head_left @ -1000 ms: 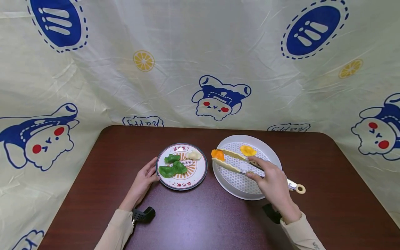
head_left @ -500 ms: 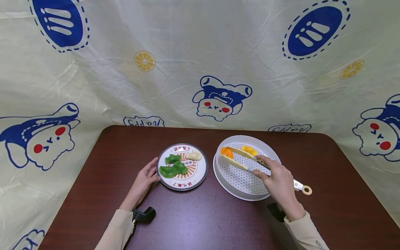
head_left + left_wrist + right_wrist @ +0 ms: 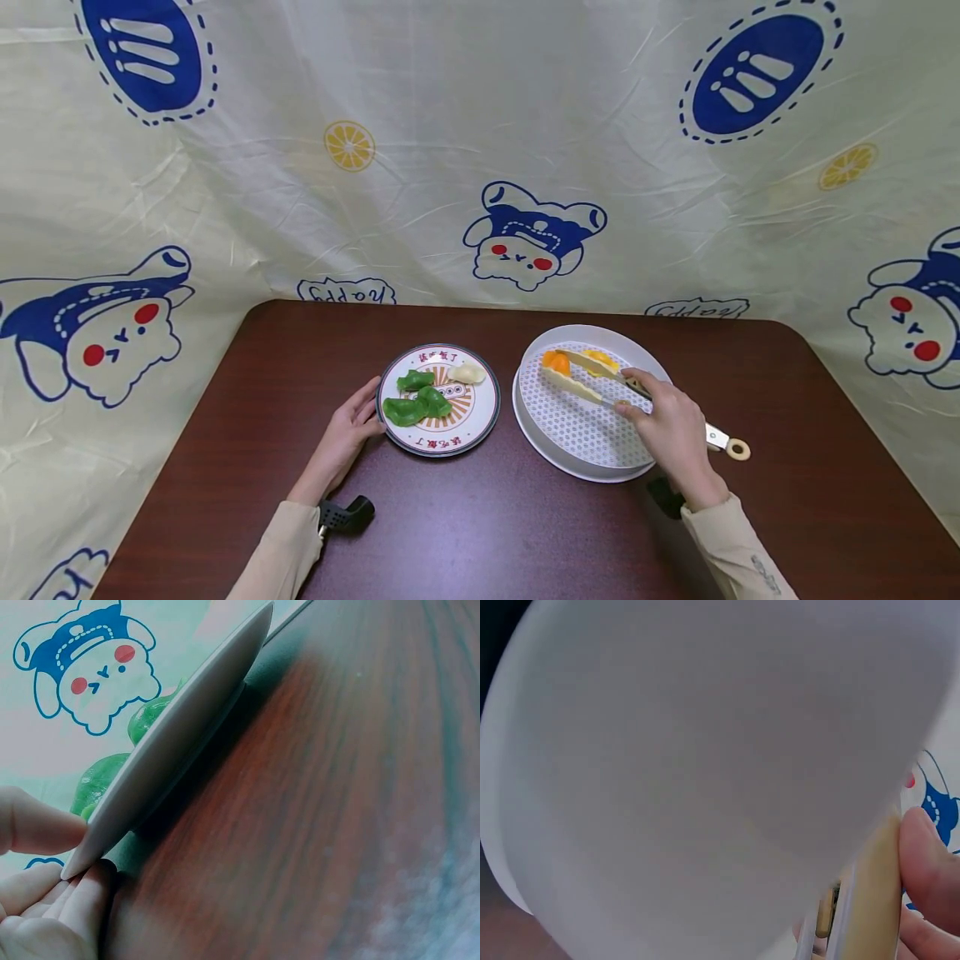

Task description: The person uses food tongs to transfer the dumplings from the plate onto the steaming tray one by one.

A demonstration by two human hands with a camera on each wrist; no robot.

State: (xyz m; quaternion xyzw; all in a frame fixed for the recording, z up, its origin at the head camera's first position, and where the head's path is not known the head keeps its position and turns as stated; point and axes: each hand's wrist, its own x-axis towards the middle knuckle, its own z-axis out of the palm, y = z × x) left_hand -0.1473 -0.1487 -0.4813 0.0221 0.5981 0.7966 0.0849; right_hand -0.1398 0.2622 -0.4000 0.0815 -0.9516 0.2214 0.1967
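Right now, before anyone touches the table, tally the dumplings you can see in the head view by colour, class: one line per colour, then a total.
Green dumplings: 3
White dumpling: 1
Orange dumpling: 1
Yellow dumpling: 1
Total in view: 6

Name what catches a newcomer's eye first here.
Probably the cartoon-printed sheet behind the table. Next, tongs in the right hand, an orange dumpling at their tips, over the round white steamer tray. Left of that, three green dumplings on a plate the left hand grips.
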